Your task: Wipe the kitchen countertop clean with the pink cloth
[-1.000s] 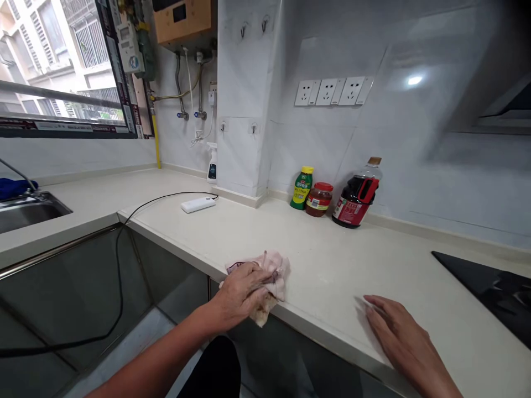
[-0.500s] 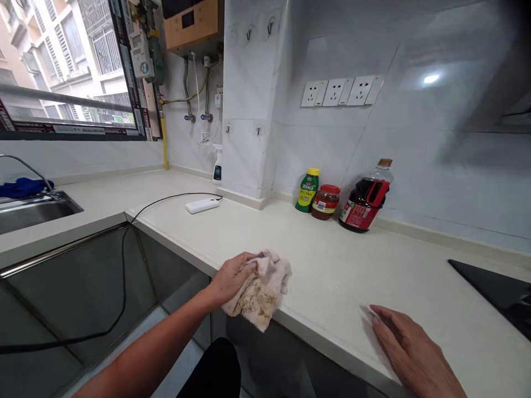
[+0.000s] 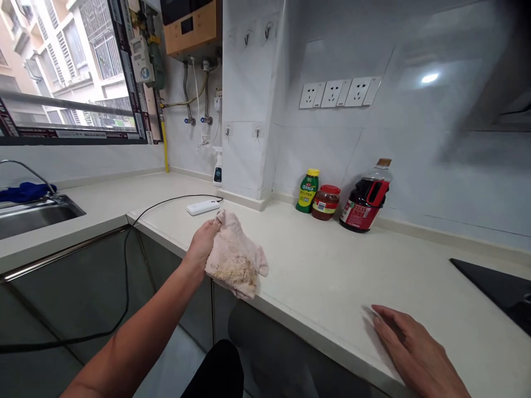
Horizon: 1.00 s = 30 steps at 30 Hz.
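Nearest, our right hand (image 3: 415, 344), loosely spread, by the front edge of the smooth pale countertop (image 3: 315, 287). Our left hand (image 3: 202, 243) pinches a stained pale-pink fabric cloth (image 3: 235, 249) over that edge; contact unclear. Beyond, a white oblong device (image 3: 203, 208); near the back edge, a green yellow-capped bottle (image 3: 307, 192), red-lidded brown jar (image 3: 326, 203), red-handled dark plastic jug (image 3: 360, 204).

Left hand (image 3: 201, 246), spread over a bunched cloth (image 3: 232, 243) at the worktop (image 3: 307, 276) edge 1.0 s ago, has shifted leftward, cloth now hanging from its fingers (image 3: 211, 225), soiled patch (image 3: 235, 272) exposed.
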Motion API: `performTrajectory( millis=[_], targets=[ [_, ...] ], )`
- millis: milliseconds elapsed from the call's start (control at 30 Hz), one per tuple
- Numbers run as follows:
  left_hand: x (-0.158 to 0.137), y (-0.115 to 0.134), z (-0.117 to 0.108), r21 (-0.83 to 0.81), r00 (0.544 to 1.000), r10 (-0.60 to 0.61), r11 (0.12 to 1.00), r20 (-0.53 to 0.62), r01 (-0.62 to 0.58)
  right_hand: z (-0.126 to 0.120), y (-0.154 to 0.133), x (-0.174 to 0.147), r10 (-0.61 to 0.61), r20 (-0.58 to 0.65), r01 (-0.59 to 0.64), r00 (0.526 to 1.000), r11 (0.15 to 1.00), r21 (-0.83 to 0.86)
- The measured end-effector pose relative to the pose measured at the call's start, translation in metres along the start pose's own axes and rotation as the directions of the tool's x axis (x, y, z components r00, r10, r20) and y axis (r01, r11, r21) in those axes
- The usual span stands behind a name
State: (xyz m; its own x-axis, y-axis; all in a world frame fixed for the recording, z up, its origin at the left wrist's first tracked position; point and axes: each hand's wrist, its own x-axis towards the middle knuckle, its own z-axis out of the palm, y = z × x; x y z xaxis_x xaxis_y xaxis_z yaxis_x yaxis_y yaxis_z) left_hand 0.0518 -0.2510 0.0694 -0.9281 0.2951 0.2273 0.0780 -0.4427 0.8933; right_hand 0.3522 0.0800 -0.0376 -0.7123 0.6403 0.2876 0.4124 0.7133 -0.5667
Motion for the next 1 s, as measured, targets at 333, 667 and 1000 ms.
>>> performTrajectory(
  millis=[333,667,1000],
  targets=[
    [-0.06,-0.032,0.065,0.491,0.663,-0.259,0.851,0.703,-0.188,0.003,0.008,0.002,-0.045,-0.026,0.045,0.999,0.999,-0.007],
    [-0.056,-0.03,0.048,0.61,0.656,0.038,0.331,0.754,-0.72,0.001,0.001,-0.002,-0.08,-0.031,0.079,0.996,0.996,-0.04],
    [-0.123,-0.078,0.092,0.377,0.405,-0.089,-0.23,0.91,-0.897,0.01,0.011,0.004,-0.147,-0.05,0.138,0.988,0.979,-0.152]
  ],
)
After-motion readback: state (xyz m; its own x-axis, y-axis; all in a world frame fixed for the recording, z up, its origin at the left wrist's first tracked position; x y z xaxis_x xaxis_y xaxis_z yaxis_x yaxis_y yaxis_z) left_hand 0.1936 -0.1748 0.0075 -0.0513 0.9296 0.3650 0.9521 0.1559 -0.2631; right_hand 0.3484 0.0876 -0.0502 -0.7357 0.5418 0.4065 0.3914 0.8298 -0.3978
